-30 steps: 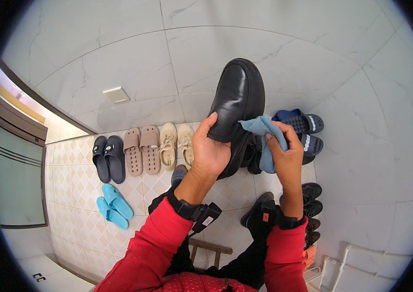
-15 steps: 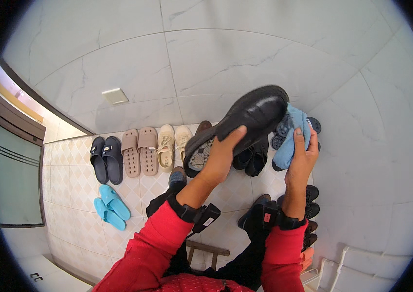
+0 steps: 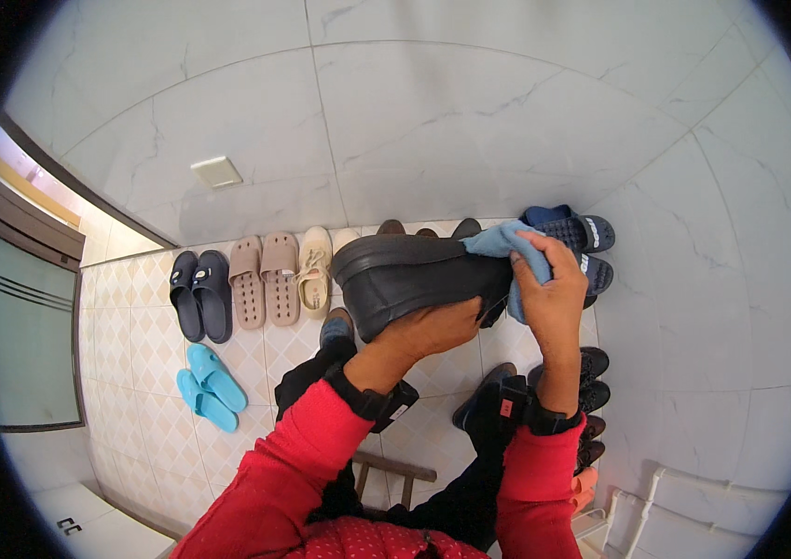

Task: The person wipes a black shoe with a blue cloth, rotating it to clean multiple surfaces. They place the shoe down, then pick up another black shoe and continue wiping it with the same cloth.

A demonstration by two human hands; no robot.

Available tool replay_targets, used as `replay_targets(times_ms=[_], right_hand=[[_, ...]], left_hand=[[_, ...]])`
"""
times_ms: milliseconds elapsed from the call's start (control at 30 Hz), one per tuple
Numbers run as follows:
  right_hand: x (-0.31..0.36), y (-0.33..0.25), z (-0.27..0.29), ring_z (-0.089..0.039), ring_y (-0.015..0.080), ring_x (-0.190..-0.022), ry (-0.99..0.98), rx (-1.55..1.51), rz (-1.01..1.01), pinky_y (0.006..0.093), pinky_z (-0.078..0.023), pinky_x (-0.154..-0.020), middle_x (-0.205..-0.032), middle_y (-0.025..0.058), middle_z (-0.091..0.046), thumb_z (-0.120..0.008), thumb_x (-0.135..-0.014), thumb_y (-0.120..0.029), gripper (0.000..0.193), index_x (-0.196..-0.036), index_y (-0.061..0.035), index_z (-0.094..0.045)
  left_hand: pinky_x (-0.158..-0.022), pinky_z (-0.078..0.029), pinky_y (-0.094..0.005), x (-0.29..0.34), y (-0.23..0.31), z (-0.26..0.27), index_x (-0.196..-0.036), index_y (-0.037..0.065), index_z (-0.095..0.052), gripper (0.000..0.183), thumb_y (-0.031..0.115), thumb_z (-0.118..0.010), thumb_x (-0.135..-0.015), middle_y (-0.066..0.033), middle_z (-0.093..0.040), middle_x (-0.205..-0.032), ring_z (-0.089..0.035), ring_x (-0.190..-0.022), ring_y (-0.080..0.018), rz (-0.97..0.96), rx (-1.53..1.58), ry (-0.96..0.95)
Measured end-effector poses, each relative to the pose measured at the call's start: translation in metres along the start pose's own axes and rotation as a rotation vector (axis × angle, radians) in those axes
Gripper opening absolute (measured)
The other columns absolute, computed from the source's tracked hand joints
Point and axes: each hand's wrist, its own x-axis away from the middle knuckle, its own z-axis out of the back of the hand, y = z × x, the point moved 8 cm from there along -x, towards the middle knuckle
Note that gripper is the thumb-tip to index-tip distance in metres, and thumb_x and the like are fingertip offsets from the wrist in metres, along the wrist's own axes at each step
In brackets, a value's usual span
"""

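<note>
Two hands are busy on one black shoe [image 3: 423,279], which I see held up in the air in front of the wall, above the row of footwear on the tiled floor [image 3: 134,326]. As I judge it, the main risk is the shoe slipping: it lies on its side, sole edge toward me, carried from underneath only, so a hard rub at the toe could twist it out of the palm and drop it onto the beige slippers [image 3: 263,279] or the cream shoe [image 3: 314,270] below. A second risk I judge possible is the cloth bunching and sliding off the toe, since only a fold of it is pinched.

My left hand [image 3: 428,326] is curled under the shoe's middle, fingers wrapped up around its lower side, grasping it firmly. My right hand [image 3: 549,289] is closed around a blue cloth [image 3: 507,244] and presses it against the shoe's toe end, thumb on top. Dark blue sandals [image 3: 572,233] sit just behind that hand, against the wall. Light blue slippers [image 3: 211,387] lie well to the left of the shoe, beyond the black slippers [image 3: 199,293].
</note>
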Motion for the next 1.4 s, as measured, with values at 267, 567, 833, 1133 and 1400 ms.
replay_targets(times_ms=[267, 567, 833, 1133, 1400], right_hand=[[0.012, -0.029, -0.033, -0.060, 0.0241, -0.081, -0.396, -0.027, 0.020, 0.0318, -0.048, -0.077, -0.095, 0.0106, -0.067, -0.074, -0.076, -0.002, 0.030, -0.105, -0.0079, -0.071], [0.023, -0.064, -0.062, -0.063, 0.0284, -0.090, -0.528, -0.183, 0.178, 0.0362, -0.050, -0.083, -0.101, 0.0086, -0.069, -0.073, -0.074, -0.005, 0.025, -0.098, -0.0099, -0.072], [0.017, -0.010, -0.027, -0.065, 0.0304, -0.088, -0.549, 0.182, 0.030, 0.0358, -0.051, -0.078, -0.096, 0.0098, -0.068, -0.073, -0.076, -0.010, 0.025, -0.101, -0.0115, -0.072], [0.004, 0.039, 0.033, -0.063, 0.0327, -0.095, -0.142, 0.467, -0.190, 0.0417, -0.050, -0.080, -0.098, 0.0089, -0.067, -0.069, -0.082, -0.017, 0.021, -0.102, -0.0138, -0.070], [-0.001, 0.016, 0.017, -0.062, 0.0314, -0.096, -0.013, 0.134, 0.065, 0.0384, -0.049, -0.083, -0.100, 0.0082, -0.065, -0.069, -0.081, -0.010, 0.025, -0.106, -0.0147, -0.066]], left_hand=[[-0.081, -0.048, -0.0438, 0.025, 0.016, -0.054, -0.091, 0.010, -0.068, 0.019, 0.020, -0.056, -0.080, -0.0124, -0.067, -0.087, -0.064, -0.087, -0.0310, -0.330, -0.169, 0.009], [-0.084, -0.046, -0.0474, 0.021, 0.024, -0.058, -0.099, 0.012, -0.066, 0.023, 0.023, -0.055, -0.083, -0.0113, -0.066, -0.097, -0.063, -0.090, -0.0308, -0.226, 0.066, -0.048], [-0.089, -0.043, -0.0525, 0.009, 0.006, -0.035, -0.111, 0.011, -0.064, 0.032, 0.026, -0.055, -0.085, -0.0128, -0.065, -0.106, -0.061, -0.096, -0.0324, 0.026, 0.091, -0.073], [-0.082, -0.047, -0.0494, 0.005, 0.001, 0.018, -0.099, 0.010, -0.069, 0.027, 0.017, -0.058, -0.076, -0.0154, -0.067, -0.096, -0.063, -0.086, -0.0365, 0.067, -0.118, 0.163], [-0.089, -0.046, -0.0478, -0.003, -0.014, -0.018, -0.108, 0.002, -0.064, 0.032, 0.023, -0.060, -0.085, -0.0254, -0.063, -0.107, -0.060, -0.099, -0.0433, 0.206, 0.182, -0.284]])
